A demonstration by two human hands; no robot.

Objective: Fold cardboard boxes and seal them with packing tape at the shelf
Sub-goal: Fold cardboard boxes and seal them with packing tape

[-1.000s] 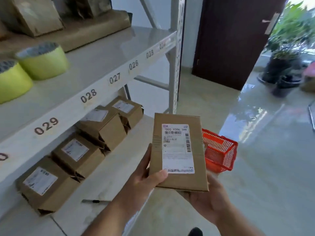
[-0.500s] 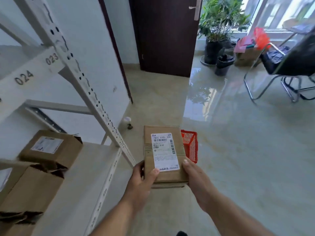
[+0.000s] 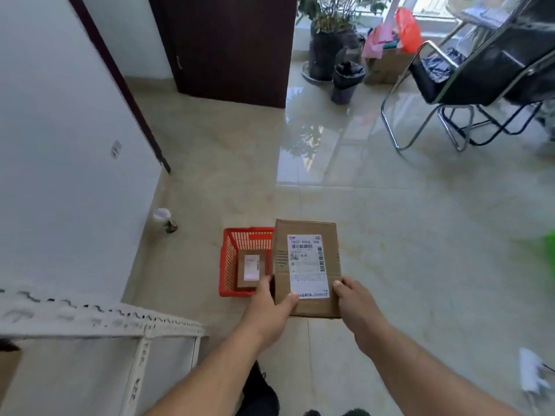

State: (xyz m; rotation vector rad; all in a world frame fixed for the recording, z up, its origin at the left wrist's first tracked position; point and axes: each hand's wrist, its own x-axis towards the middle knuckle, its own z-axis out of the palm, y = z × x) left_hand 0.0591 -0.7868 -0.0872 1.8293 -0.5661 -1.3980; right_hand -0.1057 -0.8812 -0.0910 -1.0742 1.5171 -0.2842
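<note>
I hold a closed brown cardboard box (image 3: 306, 265) with a white shipping label on top, out in front of me above the floor. My left hand (image 3: 267, 310) grips its near left corner, thumb on the label's lower edge. My right hand (image 3: 357, 313) grips the near right corner, thumb on top. Just left of the box a red plastic basket (image 3: 229, 265) stands on the floor, and a smaller labelled cardboard box (image 3: 250, 268) lies inside it.
The white shelf frame's corner (image 3: 144, 328) is at the lower left, beside a white wall. A black chair (image 3: 480, 73), potted plant (image 3: 330, 40) and dark door (image 3: 228, 46) stand at the back. A small white cup (image 3: 163, 219) sits by the wall.
My view has swung right and down, away from the shelf toward the floor. The box has travelled with both hands to beside the red basket, whose inside now shows.
</note>
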